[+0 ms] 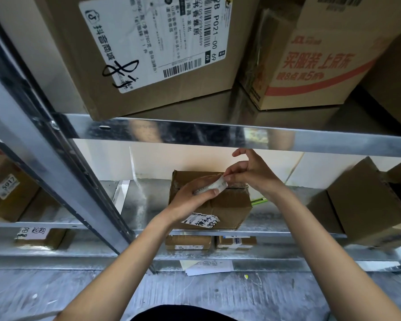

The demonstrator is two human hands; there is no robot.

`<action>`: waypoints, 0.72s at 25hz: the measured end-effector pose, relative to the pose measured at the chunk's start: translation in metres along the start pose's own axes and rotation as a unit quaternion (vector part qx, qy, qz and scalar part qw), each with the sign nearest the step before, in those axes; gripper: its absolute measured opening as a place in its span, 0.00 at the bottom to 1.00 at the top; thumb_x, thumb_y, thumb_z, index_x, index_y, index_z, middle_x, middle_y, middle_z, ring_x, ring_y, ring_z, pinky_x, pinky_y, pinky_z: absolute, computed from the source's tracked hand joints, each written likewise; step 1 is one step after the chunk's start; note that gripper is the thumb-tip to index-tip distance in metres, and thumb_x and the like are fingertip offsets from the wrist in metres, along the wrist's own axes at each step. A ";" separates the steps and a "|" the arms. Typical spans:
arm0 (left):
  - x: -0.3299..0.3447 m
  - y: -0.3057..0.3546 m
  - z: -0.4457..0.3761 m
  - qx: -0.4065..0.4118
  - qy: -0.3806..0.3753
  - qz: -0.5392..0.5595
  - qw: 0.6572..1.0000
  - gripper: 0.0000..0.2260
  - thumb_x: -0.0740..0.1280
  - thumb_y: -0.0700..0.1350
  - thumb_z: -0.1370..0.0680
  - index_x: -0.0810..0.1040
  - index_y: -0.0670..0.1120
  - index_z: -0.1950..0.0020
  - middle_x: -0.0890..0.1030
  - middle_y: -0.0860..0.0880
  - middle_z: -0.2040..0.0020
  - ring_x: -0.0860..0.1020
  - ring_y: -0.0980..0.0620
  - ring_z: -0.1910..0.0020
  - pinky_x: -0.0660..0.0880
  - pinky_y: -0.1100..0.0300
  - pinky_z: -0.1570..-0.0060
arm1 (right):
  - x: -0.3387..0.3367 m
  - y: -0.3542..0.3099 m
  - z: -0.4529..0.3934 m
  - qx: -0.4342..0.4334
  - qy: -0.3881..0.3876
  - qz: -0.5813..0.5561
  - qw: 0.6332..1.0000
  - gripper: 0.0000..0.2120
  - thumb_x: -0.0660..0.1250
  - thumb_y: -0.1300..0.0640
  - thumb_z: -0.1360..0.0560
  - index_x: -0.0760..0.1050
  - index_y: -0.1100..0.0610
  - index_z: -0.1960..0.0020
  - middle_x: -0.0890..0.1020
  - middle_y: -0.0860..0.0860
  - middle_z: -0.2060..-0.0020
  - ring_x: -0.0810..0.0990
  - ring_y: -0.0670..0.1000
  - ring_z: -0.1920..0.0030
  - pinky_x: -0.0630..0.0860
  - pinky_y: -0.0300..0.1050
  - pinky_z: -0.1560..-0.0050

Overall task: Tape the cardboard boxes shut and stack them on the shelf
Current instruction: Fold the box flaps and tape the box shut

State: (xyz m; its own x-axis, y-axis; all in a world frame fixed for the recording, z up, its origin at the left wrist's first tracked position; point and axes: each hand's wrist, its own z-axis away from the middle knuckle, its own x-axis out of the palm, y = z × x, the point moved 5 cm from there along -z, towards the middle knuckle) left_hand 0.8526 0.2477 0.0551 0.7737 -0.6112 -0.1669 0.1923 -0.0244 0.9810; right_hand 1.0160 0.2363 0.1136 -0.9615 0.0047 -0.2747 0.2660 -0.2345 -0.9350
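Two hands meet over one small cardboard box (220, 205), and the fingers tell the story. The left hand (190, 198) curls its thumb and fingers around a roll of tape (212, 186), gripping it by the sides so it can turn. The right hand (252, 172) pinches thumb and forefinger together at the roll's far edge, apparently picking at the loose end of the tape, while its other fingers fan out and up, clear of the sticky side (whether a strip is already lifted is too fine to tell).

Directly beneath the fingertips runs the box's top seam, which looks rumpled and not yet neatly sealed; holding the roll just above it keeps the pull short once the end comes free. Toward the wrists, on the box's near face, sits a white handwritten label (200, 220).

Under the box lies the metal shelf (276, 218), which serves as the workbench. Right of the right hand a larger box (361, 200) leans tilted; above the fingers another shelf level carries big labelled cartons (148, 54). Below the forearms, smaller parcels (188, 242) rest on a lower level. Judging by this, taping is at its very start
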 end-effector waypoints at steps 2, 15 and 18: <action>0.000 -0.001 0.000 -0.004 -0.001 -0.006 1.000 0.25 0.66 0.64 0.33 0.76 0.61 0.37 0.77 0.64 0.39 0.73 0.65 0.39 0.67 0.64 0.41 | -0.003 -0.001 -0.003 0.003 -0.020 0.034 0.999 0.26 0.74 0.69 0.32 0.65 0.57 0.41 0.84 0.54 0.59 0.82 0.50 0.57 0.78 0.44 0.52; 0.001 -0.001 0.001 0.005 0.003 -0.004 1.000 0.25 0.66 0.63 0.34 0.77 0.60 0.38 0.77 0.63 0.39 0.73 0.65 0.40 0.68 0.64 0.40 | 0.006 -0.002 -0.004 -0.010 -0.036 0.093 0.995 0.18 0.70 0.68 0.32 0.69 0.58 0.46 0.83 0.52 0.62 0.78 0.46 0.63 0.75 0.38 0.60; 0.001 0.000 0.000 0.008 -0.002 -0.001 1.000 0.25 0.66 0.62 0.33 0.77 0.59 0.37 0.77 0.63 0.39 0.73 0.65 0.40 0.68 0.64 0.40 | 0.010 -0.003 -0.001 -0.015 -0.009 0.081 0.997 0.16 0.69 0.70 0.33 0.69 0.57 0.50 0.81 0.52 0.65 0.76 0.46 0.66 0.74 0.38 0.65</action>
State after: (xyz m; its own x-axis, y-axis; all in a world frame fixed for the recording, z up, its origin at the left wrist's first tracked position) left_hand 0.8528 0.2469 0.0548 0.7704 -0.6147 -0.1691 0.1851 -0.0382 0.9820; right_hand 1.0056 0.2381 0.1129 -0.9068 -0.0491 -0.4186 0.4195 -0.2018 -0.8851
